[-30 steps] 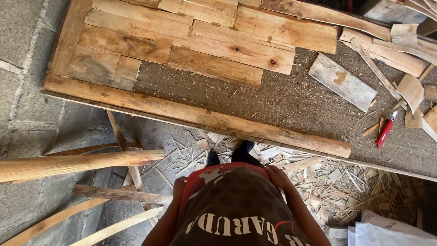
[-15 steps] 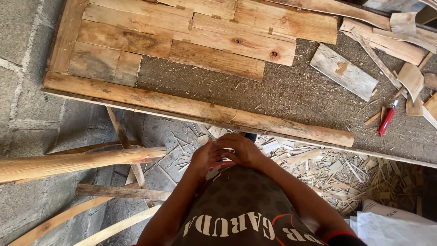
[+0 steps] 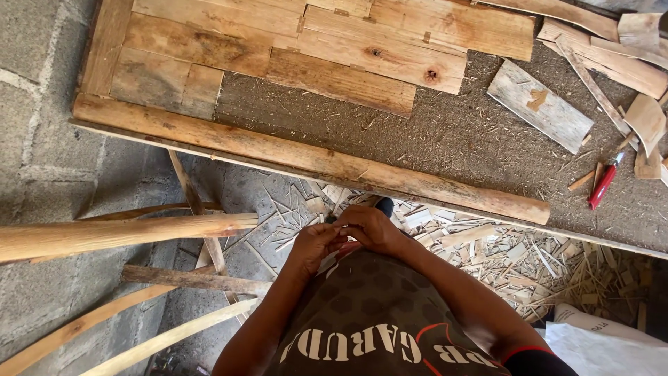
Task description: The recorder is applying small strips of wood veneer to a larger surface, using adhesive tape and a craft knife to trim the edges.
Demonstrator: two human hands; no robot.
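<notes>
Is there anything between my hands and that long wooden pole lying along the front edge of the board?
Nothing visible. The left hand and right hand meet just below the wooden pole, with only open air over the scrap-strewn floor between them.

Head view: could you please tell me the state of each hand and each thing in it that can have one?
Left hand: raised before the belly, fingertips meeting the right hand.
Right hand: curled, touching the left; anything held is hidden.
Long beam: lying flat along the board's near edge.
Plank panel: flat, planks fitted edge to edge.
Red tool: lying untouched on the board.
Wood scraps: scattered on the floor.
</notes>
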